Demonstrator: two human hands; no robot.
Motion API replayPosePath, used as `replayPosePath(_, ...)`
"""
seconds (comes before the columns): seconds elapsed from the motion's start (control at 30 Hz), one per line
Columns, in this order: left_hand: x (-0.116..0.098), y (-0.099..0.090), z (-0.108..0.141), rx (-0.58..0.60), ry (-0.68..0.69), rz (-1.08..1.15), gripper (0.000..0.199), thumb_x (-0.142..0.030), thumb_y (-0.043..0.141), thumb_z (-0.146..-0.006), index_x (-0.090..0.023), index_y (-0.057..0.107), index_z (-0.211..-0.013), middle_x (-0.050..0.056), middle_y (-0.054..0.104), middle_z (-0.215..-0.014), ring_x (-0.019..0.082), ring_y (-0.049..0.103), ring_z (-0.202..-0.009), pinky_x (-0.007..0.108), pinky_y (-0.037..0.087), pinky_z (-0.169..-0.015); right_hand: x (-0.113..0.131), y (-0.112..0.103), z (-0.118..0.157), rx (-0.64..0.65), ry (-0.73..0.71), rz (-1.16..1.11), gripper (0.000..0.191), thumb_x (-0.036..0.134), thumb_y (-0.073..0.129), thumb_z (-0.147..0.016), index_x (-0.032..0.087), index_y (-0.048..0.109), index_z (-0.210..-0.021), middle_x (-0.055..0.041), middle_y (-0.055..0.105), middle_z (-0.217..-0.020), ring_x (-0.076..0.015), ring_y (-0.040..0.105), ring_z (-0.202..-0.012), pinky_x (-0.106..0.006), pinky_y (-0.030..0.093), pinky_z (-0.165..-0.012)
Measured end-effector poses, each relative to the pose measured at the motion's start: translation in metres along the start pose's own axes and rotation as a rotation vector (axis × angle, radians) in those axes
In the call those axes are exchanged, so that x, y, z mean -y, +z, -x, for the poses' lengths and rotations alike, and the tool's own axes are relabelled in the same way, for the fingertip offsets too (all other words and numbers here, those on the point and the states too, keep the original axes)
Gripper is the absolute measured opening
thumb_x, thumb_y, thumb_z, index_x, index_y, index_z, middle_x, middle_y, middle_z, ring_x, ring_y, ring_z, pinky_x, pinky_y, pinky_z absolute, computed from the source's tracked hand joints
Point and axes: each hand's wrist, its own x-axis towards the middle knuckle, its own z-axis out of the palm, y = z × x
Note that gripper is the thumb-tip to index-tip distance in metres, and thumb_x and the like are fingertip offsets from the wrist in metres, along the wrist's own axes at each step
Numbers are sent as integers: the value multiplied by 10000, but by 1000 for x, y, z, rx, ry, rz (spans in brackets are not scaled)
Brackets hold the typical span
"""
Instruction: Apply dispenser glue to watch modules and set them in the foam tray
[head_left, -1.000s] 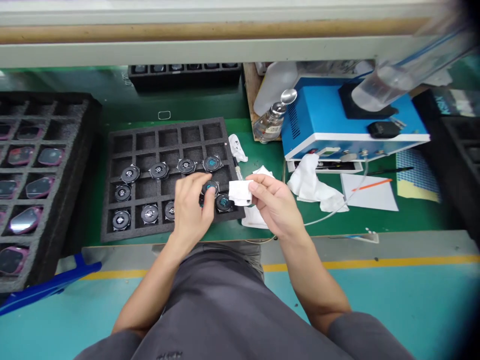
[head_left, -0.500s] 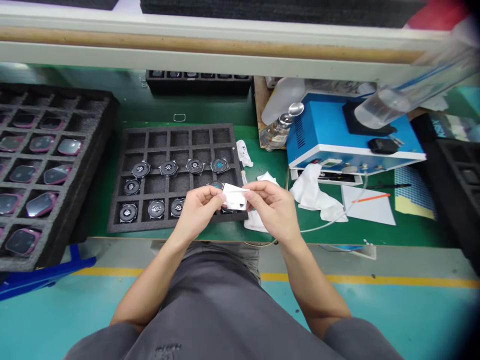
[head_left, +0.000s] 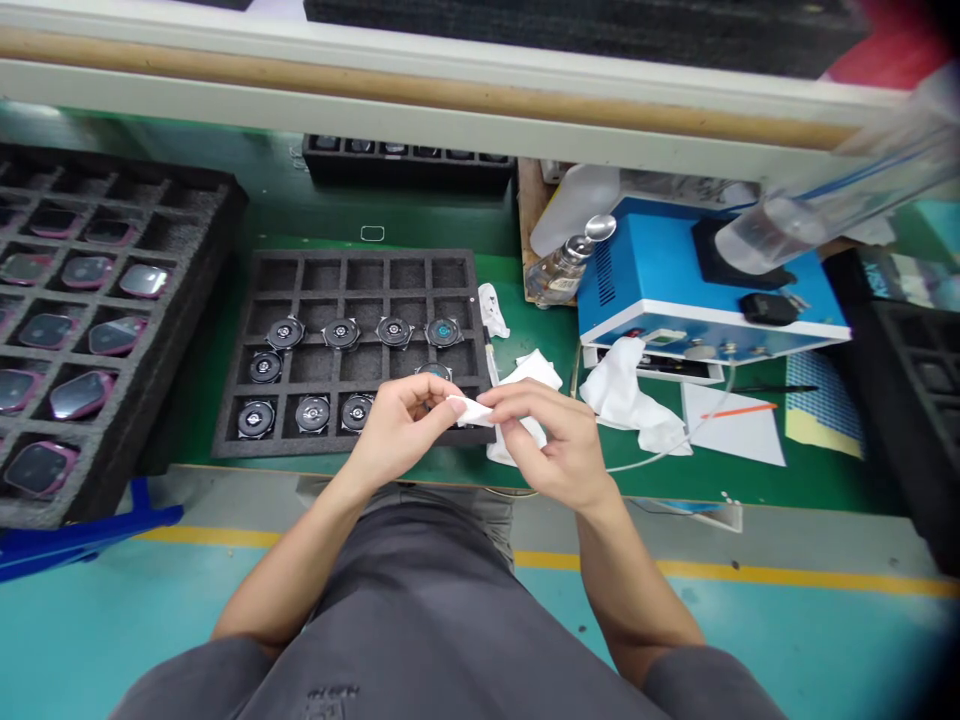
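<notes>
My left hand [head_left: 401,425] pinches a small folded white cloth [head_left: 474,411] between thumb and fingers. From the other side, my right hand [head_left: 555,435] has its fingertips on the cloth's right end, its thumb bent just below them. The cloth is held over the front right corner of a black foam tray [head_left: 315,369]. Several round black watch bodies, one of them a watch body [head_left: 341,333] in the middle row, lie in the tray's compartments. My hands hide part of the tray's front right compartments.
Left stands a taller foam tray [head_left: 172,270] of square watches with pinkish edges. On the right are a blue machine [head_left: 660,270], a glass bottle [head_left: 561,268], crumpled white cloths [head_left: 626,400], an orange stick [head_left: 739,410] on white paper and a thin cable. A shelf edge [head_left: 450,100] spans the back.
The cloth was spread flat between both hands and is now folded narrower. My right hand's fingers have straightened and reach over its right end. The view has shifted slightly.
</notes>
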Motion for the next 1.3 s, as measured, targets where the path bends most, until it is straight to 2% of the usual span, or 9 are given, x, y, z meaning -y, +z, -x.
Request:
replayPosePath(0.17,3,3,4,-97,121,-119,196,-378,739,-877,-184,741,-847,36,704,-762,151,600,-673,276,455,-603,1,9,-3,-40,161,-65,151,256,674,-899,224,686,-1046,-53,756,-996,-195,705,-902,-355,583,-799)
replayPosePath(0.3,6,3,12,-228,510,-416,29,-257,726,-892,-230,734,-903,45,742,-929,193,666,-854,329,516,-737,2,11,-2,-241,-164,191,148,158,702,-877,266,711,-979,-39,762,-940,-213,702,-874,-394,586,-786)
replayPosePath(0.43,9,-1,18,-448,907,-730,359,-212,858,-731,-300,709,-1046,51,727,-1105,246,659,-1007,408,522,-857,3,3,4,-365,-479,563,301,158,768,-822,374,737,-1030,-13,753,-905,-218,667,-841,-371,575,-711)
replayPosePath(0.57,7,-2,20,-358,1052,-878,304,-173,823,-745,-331,713,-980,4,751,-919,214,660,-840,383,497,-762,4,0,6,-353,-529,598,267,187,787,-816,386,738,-987,-4,732,-852,-210,631,-822,-352,571,-681)
replayPosePath(0.7,6,6,18,-317,932,-783,229,-91,719,-804,-265,685,-949,3,749,-831,191,660,-763,359,501,-718,7,8,3,-294,-483,459,239,159,758,-823,308,699,-1001,-16,771,-934,-209,663,-858,-365,595,-715)
replayPosePath(0.83,8,17,17,-366,716,-641,112,-114,681,-854,-225,670,-866,-3,725,-776,156,635,-699,317,498,-677,9,18,2,-298,-464,553,233,138,751,-847,273,694,-1028,-6,786,-907,-190,677,-804,-351,579,-724)
replayPosePath(0.97,11,22,18,-338,392,-286,42,-174,686,-884,-193,677,-920,0,709,-788,114,629,-681,240,509,-642,11,27,2,-310,-424,584,233,97,737,-855,196,698,-1062,-56,799,-931,-212,673,-820,-365,562,-725)
replayPosePath(1.07,12,22,18,-285,203,-26,175,-230,727,-867,-177,655,-1017,20,709,-821,129,675,-751,227,544,-689,11,31,2,-288,-386,522,230,87,707,-872,188,700,-1079,-72,799,-949,-222,673,-842,-374,558,-728)
replayPosePath(1.3,18,20,26,-212,96,72,216,-225,719,-883,-164,647,-1077,25,725,-833,122,687,-777,211,551,-732,9,32,8,-214,-323,405,264,45,718,-846,171,701,-1077,-95,792,-959,-233,672,-861,-393,574,-740)
